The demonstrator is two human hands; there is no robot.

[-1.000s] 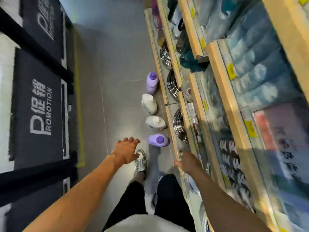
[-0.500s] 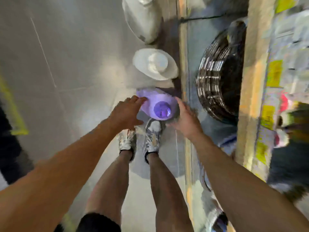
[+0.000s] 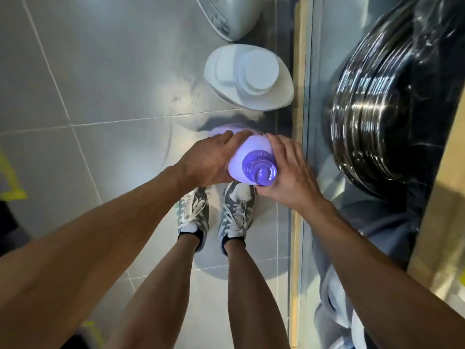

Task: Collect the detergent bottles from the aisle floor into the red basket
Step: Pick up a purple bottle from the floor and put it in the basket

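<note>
A purple detergent bottle [image 3: 254, 153] with a purple cap stands on the grey floor tiles just ahead of my shoes. My left hand [image 3: 208, 159] wraps its left side and my right hand [image 3: 289, 172] presses its right side, so both grip it. Beyond it a white detergent bottle [image 3: 247, 76] stands upright against the shelf base. A second white bottle [image 3: 231, 16] is cut off by the top edge. No red basket is in view.
A wooden shelf edge [image 3: 299, 96] runs along the right. Behind it on the bottom shelf sit stacked shiny metal bowls [image 3: 385, 102] in plastic wrap. My two sneakers [image 3: 214, 210] stand below the bottle. Yellow floor tape [image 3: 10, 180] lies at far left.
I have bent down close to the floor. Both hands went from hovering apart beside the purple bottle to closing on its two sides.
</note>
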